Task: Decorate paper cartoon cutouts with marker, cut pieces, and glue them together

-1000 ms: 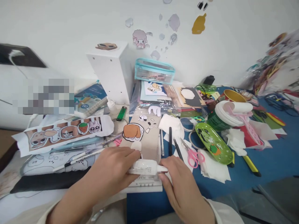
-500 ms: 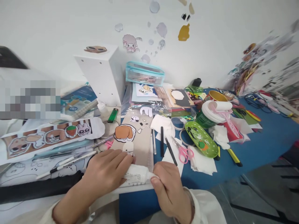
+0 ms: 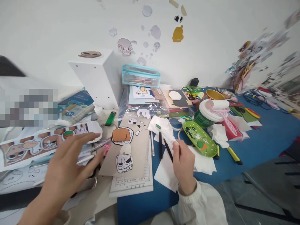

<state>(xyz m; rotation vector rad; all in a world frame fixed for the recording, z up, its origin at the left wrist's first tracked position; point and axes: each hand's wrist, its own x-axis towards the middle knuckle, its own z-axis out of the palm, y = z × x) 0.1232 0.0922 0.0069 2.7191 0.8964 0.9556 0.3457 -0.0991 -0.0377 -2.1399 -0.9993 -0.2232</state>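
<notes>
My left hand [image 3: 67, 164] is open, thumb and fingers spread, over the papers and pens at the left. My right hand [image 3: 184, 162] is closed at the narrow end of a white tube [image 3: 165, 132]; its body points up and left over a white tissue [image 3: 153, 122] and partly blends with it. Between my hands lies a grey-beige card [image 3: 139, 153] on a ruled pad [image 3: 133, 186]. On it are a cutout with an orange-brown shape [image 3: 121, 136], a cutout of a cartoon face [image 3: 124, 163] and small black and white paper pieces [image 3: 140, 126].
A green lighter [image 3: 110, 118] and a paper strip of cartoon characters [image 3: 37, 142] lie left. Right of the card are black pens [image 3: 160, 145], a green tray [image 3: 199, 139], a green-and-white tub [image 3: 207, 114] and a yellow cutter [image 3: 234, 155]. A white box [image 3: 96, 78] stands behind.
My left hand has let go of the white tube and moved left, opening. My right hand has carried the tube up and right, away from the card. The cartoon face cutout is now uncovered.
</notes>
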